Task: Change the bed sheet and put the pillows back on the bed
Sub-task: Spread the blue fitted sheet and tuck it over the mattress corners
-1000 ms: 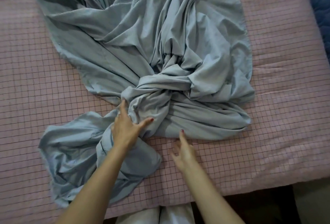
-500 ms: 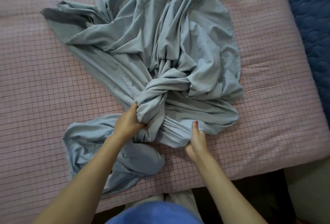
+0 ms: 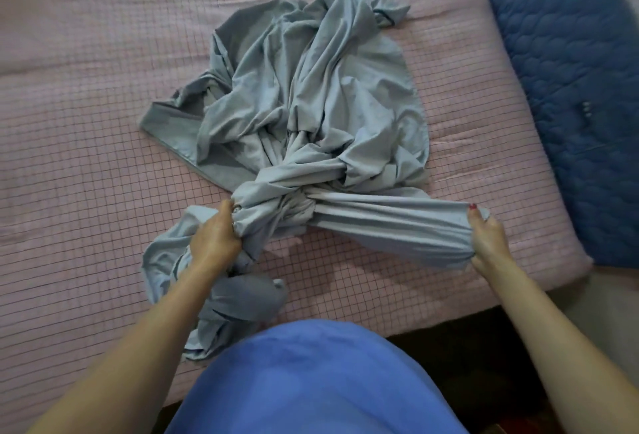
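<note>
1. Pink checked bedding [image 3: 103, 164] covers the bed, and a dark blue quilt [image 3: 570, 70] lies along its right side.
2. On the middle of the bed lies the grey-blue sheet [image 3: 311, 95], crumpled and twisted into a knot [image 3: 276, 198].
3. The left hand [image 3: 214, 240] has its fingers curled tight round the bunched cloth just beside the knot, probably to hold it in place.
4. The right hand [image 3: 487, 236] grips a stretched end of the sheet, pulled well out to the right (the cloth is taut between the hands).
5. It seems the knot is being tightened, though it could be loosened; the view does not tell.
6. No pillows are in view.
</note>
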